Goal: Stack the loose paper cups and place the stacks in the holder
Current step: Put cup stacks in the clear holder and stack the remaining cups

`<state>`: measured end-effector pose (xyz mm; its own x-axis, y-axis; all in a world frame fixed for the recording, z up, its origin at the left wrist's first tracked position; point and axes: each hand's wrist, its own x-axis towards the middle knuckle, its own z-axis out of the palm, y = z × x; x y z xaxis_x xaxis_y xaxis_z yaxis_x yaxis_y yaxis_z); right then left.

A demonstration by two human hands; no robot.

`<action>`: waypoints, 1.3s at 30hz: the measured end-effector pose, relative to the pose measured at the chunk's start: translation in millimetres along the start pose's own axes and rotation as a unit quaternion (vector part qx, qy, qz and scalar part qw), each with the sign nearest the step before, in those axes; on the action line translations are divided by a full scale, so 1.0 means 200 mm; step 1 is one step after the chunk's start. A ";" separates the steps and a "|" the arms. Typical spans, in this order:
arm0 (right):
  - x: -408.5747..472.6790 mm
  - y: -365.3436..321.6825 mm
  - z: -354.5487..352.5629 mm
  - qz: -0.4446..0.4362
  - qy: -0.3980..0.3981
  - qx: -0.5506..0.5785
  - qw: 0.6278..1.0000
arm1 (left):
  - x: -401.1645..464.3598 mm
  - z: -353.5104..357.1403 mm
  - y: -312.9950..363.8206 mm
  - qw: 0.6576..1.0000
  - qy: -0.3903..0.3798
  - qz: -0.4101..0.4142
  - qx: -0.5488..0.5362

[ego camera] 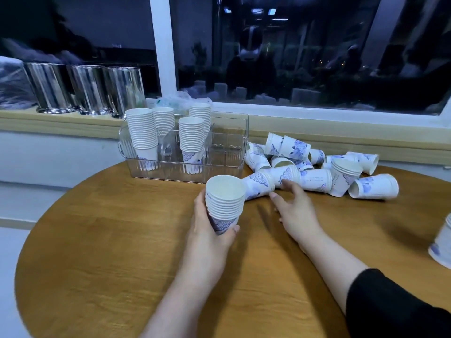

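1. Your left hand [207, 230] holds a stack of cups [225, 203] upright above the round wooden table [109, 252]. Your fingers and thumb are curled round the bottom of the stack.
2. Your right hand [296, 211] is stretched out flat toward the pile of loose cups [317, 167]. Its fingers are straight and a little spread. One fingertip looks like it touches a cup lying on its side [286, 176], but you cannot tell for sure.
3. The loose cups lie on the table, to the right of the holder. Most are tipped on their sides. One small stack [344, 176] stands among them, leaning a bit.
4. The clear holder [229, 152] sits at the back of the table, near the window ledge [61, 120]. Four stacks [191, 137] stand in its left part.
5. Three shiny metal pots [87, 89] stand on the ledge.
6. One more cup [441, 242] peeks in at the right edge.
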<state>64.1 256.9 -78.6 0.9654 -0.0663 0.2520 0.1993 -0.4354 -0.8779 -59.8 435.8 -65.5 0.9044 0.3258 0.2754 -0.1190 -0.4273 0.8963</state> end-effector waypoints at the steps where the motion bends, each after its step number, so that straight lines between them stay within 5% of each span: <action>1: 0.03 -0.01 0.03 0.009 -0.005 0.005 1.000 | 0.01 -0.01 -0.02 1.000 0.004 -0.007 -0.001; 10: 0.07 -0.16 0.11 0.026 -0.044 0.101 0.994 | 0.03 -0.02 -0.06 1.000 0.021 -0.013 -0.013; 16: -0.07 -0.46 -0.08 -0.167 0.103 0.149 0.969 | 0.03 -0.01 -0.06 1.000 0.021 -0.009 -0.013; 21: -0.16 -0.68 -0.14 -0.310 0.014 0.138 0.940 | 0.03 -0.01 -0.07 1.000 0.028 0.006 -0.001; 25: -0.16 -0.67 -0.09 -0.365 -0.103 -0.060 0.923 | 0.04 -0.01 -0.07 0.999 0.031 0.011 0.005; 28: -0.16 -0.63 -0.05 -0.355 -0.192 -0.143 0.904 | 0.04 -0.01 -0.06 1.000 0.028 0.009 0.003; 33: -0.14 -0.32 -0.11 -0.259 -0.004 -0.063 0.964 | 0.05 0.00 -0.06 0.999 0.025 -0.017 0.015; 39: 0.00 0.10 -0.28 -0.057 0.044 -0.078 0.994 | 0.10 0.01 -0.07 0.996 0.041 -0.047 0.063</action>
<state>57.8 198.3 -73.5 0.9183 -0.0838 0.3869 0.2712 -0.5789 -0.7690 -40.1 446.6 -73.8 0.8722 0.4348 0.2242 0.0220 -0.4926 0.8700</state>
